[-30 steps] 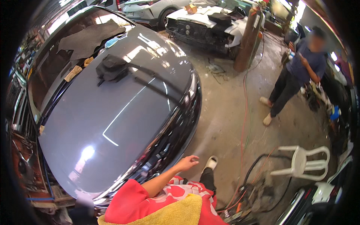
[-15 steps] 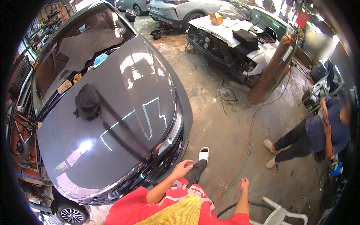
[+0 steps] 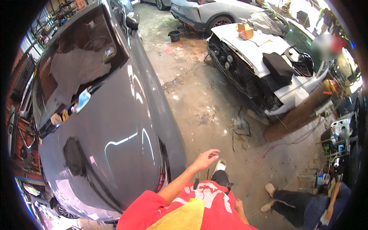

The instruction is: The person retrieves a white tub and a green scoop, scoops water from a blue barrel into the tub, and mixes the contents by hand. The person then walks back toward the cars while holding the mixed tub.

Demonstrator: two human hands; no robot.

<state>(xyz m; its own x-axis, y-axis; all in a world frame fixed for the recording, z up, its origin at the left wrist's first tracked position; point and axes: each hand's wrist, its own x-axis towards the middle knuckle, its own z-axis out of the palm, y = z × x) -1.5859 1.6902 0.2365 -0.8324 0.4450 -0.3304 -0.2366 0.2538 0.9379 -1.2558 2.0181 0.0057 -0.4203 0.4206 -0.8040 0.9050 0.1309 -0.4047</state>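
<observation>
The head camera has the left hand (image 3: pixel 205 160) in the near middle, fingers loosely bent and slightly apart, with nothing in its grip; it hangs in the air to the right of the dark grey car (image 3: pixel 122 99). The right hand (image 3: pixel 239 207) is low at the person's side, mostly hidden by the red shirt (image 3: pixel 153 211), so I cannot tell whether its fingers are closed. A yellow towel (image 3: pixel 182 217) lies over the shirt.

The grey car fills the left side, its hood toward the near end. On the hood is a black bag (image 3: pixel 74 155) with long straps, and a blue cloth (image 3: pixel 83 100) lies by the windshield. At the far right, a white car (image 3: pixel 255 53) carries a cardboard box (image 3: pixel 245 32). A brown gas cylinder (image 3: pixel 291 117) is just on its near side. Another person (image 3: pixel 318 209) is at the near right, and a black bucket (image 3: pixel 174 36) sits on the floor between the cars, farther off.
</observation>
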